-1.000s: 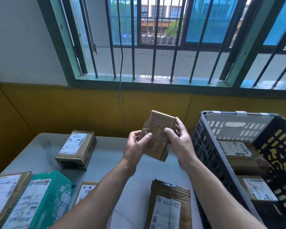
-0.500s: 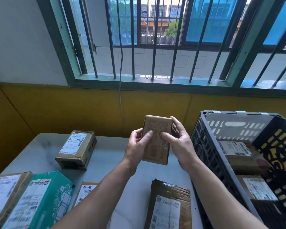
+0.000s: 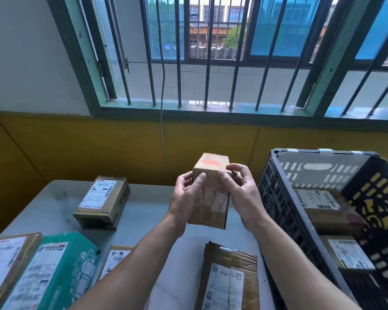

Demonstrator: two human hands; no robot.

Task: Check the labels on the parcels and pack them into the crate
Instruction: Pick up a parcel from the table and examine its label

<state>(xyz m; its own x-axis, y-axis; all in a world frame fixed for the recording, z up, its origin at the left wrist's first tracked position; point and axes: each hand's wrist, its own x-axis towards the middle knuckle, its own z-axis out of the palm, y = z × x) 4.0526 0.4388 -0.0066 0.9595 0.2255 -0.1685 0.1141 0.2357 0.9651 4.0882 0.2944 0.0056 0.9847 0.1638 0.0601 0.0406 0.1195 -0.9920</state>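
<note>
Two hands lift a small brown cardboard parcel above the pale grey worktop, just left of the dark slatted plastic crate.

The left hand and right hand each clasp one side, thumbs on the near face. Its print is too blurred to read, and an orange blotch marks the top. Two brown labelled parcels lie in the crate, which the frame cuts off at right. The left forearm hides part of a flat labelled parcel. The teal carton and the crumpled brown parcel run off the lower edge.
</note>
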